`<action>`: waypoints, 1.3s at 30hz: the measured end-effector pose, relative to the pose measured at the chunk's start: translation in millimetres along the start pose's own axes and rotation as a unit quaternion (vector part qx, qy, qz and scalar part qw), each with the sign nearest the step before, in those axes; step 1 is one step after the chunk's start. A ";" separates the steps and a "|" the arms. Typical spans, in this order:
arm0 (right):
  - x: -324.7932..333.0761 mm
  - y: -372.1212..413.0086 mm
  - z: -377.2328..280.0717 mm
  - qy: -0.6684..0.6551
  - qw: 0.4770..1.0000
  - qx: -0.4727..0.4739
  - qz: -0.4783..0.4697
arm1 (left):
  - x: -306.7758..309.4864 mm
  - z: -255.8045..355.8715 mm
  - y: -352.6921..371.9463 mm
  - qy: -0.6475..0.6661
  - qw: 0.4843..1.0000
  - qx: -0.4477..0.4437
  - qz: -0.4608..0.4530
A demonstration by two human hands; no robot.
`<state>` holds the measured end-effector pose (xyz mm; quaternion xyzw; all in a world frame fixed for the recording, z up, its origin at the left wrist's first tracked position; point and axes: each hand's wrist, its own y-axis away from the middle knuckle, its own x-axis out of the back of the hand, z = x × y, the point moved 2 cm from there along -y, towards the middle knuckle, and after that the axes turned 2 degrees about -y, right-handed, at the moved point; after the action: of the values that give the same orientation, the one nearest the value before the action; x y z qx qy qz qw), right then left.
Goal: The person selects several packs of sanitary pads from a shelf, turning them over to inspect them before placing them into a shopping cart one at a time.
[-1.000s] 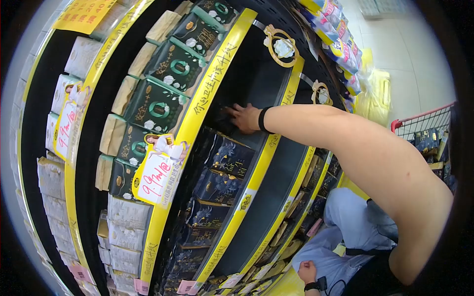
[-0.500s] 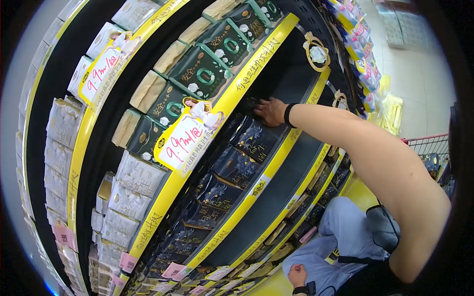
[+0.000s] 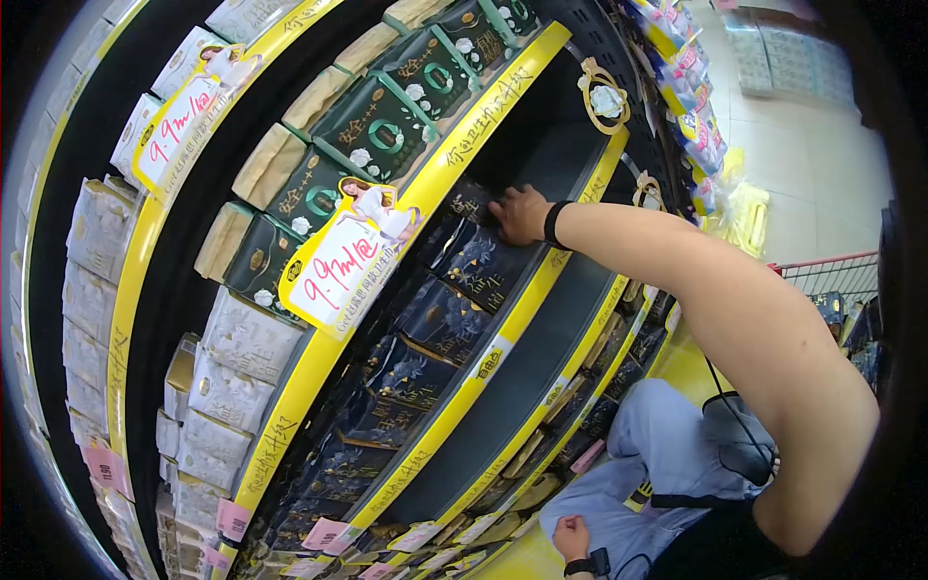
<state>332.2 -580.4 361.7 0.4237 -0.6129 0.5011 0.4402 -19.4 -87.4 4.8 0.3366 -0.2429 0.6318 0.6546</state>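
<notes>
My right hand point(image 3: 522, 215) reaches in from the right onto a black shelf, a dark band on its wrist. Its bent fingers are closed against the near edge of a dark pack point(image 3: 469, 201) with gold lettering; part of the fingertips is hidden. That pack stands at the end of a row of dark blue flowered packs point(image 3: 443, 317) behind a yellow shelf edge point(image 3: 474, 372). Low in the view, my left hand point(image 3: 571, 536), with a watch on the wrist, rests curled by the light blue trousers, with nothing visible in it.
Green packs point(image 3: 372, 128) and white packs point(image 3: 242, 353) fill the neighbouring shelf, with a price sign point(image 3: 333, 271) on its edge. Round tags stick out from the shelf ends. At the right are a cart point(image 3: 826, 271), yellow plastic wrapping point(image 3: 746, 217) and hanging bags point(image 3: 698, 140).
The view has shifted, so the shelves sit slightly further left. My right hand's fingers, spread before, are now drawn in at the dark pack, which shows more clearly. My left hand stays curled.
</notes>
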 end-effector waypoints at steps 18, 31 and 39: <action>4.2 -22.0 -16.5 0.066 0.997 0.032 -0.039 | -18.1 -35.7 -17.3 -0.044 0.998 -0.033 0.026; 51.8 -5.0 3.7 -0.066 0.986 0.009 -0.153 | -21.2 -51.7 -29.1 -0.069 0.996 -0.046 -0.022; -28.4 -163.8 45.5 -0.125 0.981 0.140 0.043 | -15.5 -49.9 -23.5 -0.027 0.999 -0.024 -0.007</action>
<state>491.5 -645.9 368.8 0.5137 -0.6044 0.5437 0.2743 -2.8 -59.8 -42.6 0.3393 -0.2728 0.6124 0.6599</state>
